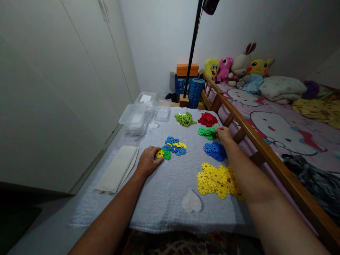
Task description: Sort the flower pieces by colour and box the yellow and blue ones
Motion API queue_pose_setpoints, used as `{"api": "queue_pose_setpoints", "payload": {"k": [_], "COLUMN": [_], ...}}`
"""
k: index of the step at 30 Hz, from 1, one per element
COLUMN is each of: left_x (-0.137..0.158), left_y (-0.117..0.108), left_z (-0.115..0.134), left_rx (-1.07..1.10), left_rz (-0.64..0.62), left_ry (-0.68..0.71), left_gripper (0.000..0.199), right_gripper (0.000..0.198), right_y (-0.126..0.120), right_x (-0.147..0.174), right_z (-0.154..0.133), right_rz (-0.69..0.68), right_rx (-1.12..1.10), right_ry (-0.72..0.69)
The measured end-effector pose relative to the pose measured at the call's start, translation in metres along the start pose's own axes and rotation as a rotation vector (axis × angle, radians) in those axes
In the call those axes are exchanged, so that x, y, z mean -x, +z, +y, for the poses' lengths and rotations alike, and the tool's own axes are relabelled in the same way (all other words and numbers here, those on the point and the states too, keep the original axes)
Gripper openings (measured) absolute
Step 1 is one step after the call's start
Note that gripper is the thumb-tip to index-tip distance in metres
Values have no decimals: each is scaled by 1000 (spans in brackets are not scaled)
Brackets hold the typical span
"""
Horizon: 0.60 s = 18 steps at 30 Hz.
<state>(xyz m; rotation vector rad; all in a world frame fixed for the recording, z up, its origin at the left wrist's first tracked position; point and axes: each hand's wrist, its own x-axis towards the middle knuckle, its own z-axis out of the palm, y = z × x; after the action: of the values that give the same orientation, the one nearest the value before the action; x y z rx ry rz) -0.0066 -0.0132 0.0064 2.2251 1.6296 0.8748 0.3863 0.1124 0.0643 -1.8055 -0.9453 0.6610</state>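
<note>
Green discs [205, 133] lie near the right edge of the tabletop [164, 202], right hand [224, 135] at them, grip unclear; the left hand [148, 160], part-open, touches mixed discs [174, 148]. Picking seems the step; next calls for a clean pinch.

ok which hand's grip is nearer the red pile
Right. The right grip is at the green pile, just on the near side of the red pile; the left grip is farther off, leftward, at a yellow disc.

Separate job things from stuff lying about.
Likely job:
multicoloured plastic discs at left hand
green plastic discs at right hand
yellow plastic discs
blue plastic discs
red plastic pieces
lime plastic pieces

Apparently unused:
folded cream cloth
pink plush toy
</note>
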Motion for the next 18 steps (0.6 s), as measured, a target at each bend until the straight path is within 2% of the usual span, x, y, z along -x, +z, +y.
{"api": "queue_pose_setpoints", "payload": {"k": [4,12,18], "left_x": [0,1,0], "left_y": [0,2,3], "left_z": [0,-2,-3], "left_rx": [0,-9,-17], "left_rz": [4,-2,-3], "left_ry": [-2,7,9], "left_gripper": [35,35,35], "right_gripper": [12,10,9], "right_y": [0,6,4], "right_x": [-9,-9,-10], "right_z": [8,16,13], "right_rz": [62,102,95], "right_rx": [36,78,59], "right_ry": [39,65,-39]}}
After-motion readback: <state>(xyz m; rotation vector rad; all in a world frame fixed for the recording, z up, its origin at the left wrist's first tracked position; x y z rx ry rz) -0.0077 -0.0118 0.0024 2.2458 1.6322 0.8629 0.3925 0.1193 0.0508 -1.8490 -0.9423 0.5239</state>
